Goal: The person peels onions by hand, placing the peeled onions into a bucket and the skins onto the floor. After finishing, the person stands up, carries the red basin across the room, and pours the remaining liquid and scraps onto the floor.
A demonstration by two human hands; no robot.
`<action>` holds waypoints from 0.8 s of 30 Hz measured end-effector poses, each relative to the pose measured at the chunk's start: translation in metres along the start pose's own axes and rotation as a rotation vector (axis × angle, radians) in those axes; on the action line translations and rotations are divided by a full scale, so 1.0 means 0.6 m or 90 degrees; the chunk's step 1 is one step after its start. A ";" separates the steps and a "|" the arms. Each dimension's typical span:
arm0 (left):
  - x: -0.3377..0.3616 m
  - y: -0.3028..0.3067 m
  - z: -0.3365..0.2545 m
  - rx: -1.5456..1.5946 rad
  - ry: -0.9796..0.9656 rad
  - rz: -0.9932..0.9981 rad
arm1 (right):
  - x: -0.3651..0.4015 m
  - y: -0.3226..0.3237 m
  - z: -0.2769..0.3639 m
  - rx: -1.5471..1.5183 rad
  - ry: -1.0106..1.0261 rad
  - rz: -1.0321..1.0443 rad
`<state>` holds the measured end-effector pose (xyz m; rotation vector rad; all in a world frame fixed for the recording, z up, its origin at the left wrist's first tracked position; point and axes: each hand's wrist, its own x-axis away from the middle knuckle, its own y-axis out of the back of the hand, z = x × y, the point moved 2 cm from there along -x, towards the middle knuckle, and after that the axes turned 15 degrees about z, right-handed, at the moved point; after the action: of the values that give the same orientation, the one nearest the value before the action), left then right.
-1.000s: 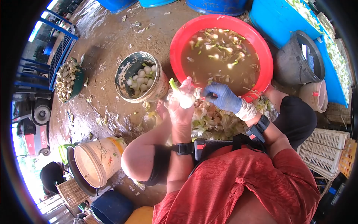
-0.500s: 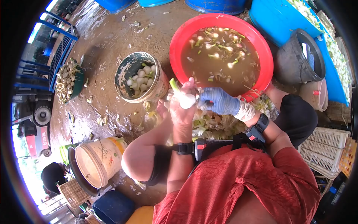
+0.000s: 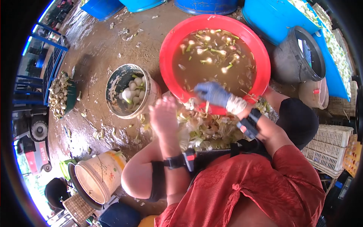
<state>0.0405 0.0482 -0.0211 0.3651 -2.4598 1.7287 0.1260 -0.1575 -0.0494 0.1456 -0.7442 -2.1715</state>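
Observation:
My bare left hand [image 3: 164, 115] is beside the near right of a paint-stained bucket [image 3: 148, 104]; its fingers look apart, and I see nothing in them. Inside that bucket lie several white bulbs [image 3: 138, 90], one with a green stem on top. My right hand [image 3: 212, 94], in a blue glove, is over the near rim of the red tub [image 3: 166, 56]. Its fingers are curled, and a small pale strip shows below them; what it holds is hidden. Stemmed bulbs [image 3: 207, 60] float in the tub's brown water. Peeled skins [image 3: 208, 130] are heaped beneath my hands.
Blue tubs [image 3: 206, 6] line the back. A grey bucket [image 3: 281, 56] stands right of the red tub, near a white crate [image 3: 329, 147]. At left lies a pile of bulbs [image 3: 59, 92]. A cream bucket [image 3: 109, 170] stands at lower left, and the floor [image 3: 90, 72] is wet.
The stemmed white bulb has left my left hand, and a similar one now lies in the bucket. My left hand moved left; my gloved right hand moved up slightly over the tub rim.

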 end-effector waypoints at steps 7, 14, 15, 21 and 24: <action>-0.004 -0.006 0.054 -0.259 0.116 -0.055 | -0.034 0.099 -0.270 0.518 -0.367 -0.123; -0.012 -0.016 0.074 -0.262 0.136 -0.064 | -0.027 0.057 -0.332 0.250 -0.418 0.143; -0.012 -0.018 0.074 -0.284 0.138 -0.073 | -0.031 0.048 -0.318 0.150 -0.275 0.150; -0.002 -0.003 0.073 -0.382 0.154 -0.084 | -0.051 0.029 -0.094 0.086 -0.013 0.131; 0.001 -0.006 0.067 -0.394 0.188 -0.093 | -0.040 0.011 -0.005 0.067 0.123 0.016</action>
<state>0.0429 0.0090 -0.0314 0.1956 -2.5015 0.8253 0.1474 -0.1446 -0.0517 0.3918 -0.7448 -2.0601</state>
